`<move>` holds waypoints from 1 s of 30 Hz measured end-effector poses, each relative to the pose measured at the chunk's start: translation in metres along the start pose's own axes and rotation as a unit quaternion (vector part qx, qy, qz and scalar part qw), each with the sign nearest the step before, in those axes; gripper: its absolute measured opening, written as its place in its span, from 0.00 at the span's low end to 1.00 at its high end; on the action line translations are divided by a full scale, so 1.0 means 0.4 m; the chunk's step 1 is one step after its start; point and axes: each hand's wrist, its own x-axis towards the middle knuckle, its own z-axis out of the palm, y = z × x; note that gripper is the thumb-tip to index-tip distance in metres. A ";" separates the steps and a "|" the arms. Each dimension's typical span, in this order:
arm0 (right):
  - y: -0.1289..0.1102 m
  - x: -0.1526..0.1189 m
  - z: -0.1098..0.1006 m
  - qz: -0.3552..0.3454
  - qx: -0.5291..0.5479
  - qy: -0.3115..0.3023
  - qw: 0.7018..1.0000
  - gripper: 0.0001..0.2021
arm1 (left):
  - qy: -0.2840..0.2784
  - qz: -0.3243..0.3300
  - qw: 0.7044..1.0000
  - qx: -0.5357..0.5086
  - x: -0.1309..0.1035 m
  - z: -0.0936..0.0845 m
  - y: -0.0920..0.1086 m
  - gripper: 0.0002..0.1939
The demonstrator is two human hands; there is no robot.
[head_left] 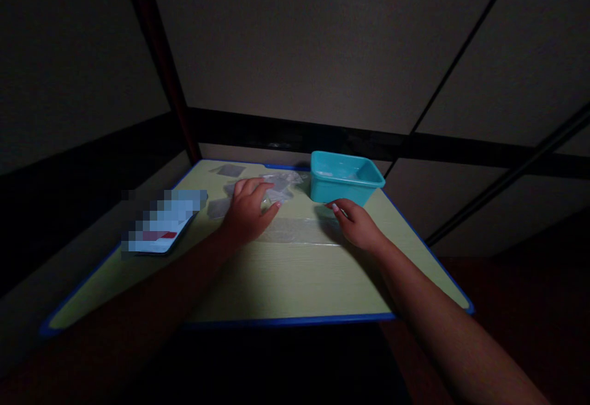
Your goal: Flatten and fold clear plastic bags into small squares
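A long clear plastic sleeve [299, 231] lies flat across the table between my two hands. My left hand [249, 211] is over its left end, thumb and fingers spread apart, close to crumpled clear plastic bags [282, 185]. A small yellowish-clear item [266, 202] shows between the left thumb and forefinger; whether they touch it I cannot tell. Over the sleeve's right end, just in front of the turquoise bin [345, 177], is my right hand [354, 224]. Its thumb and forefinger are pinched together; what is between them is too small to make out.
Thin greyish squares [230, 170] lie at the table's back left, with another greyish piece [218, 208] by my left wrist. A phone or tablet [168, 227], its screen lit, rests at the left edge. The pale table [276, 288] has a blue rim; panelled walls stand behind.
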 end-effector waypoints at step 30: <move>-0.016 -0.003 -0.010 0.027 -0.039 -0.039 0.998 0.15 | -0.216 -0.212 0.744 -0.596 0.026 -0.058 0.027 0.48</move>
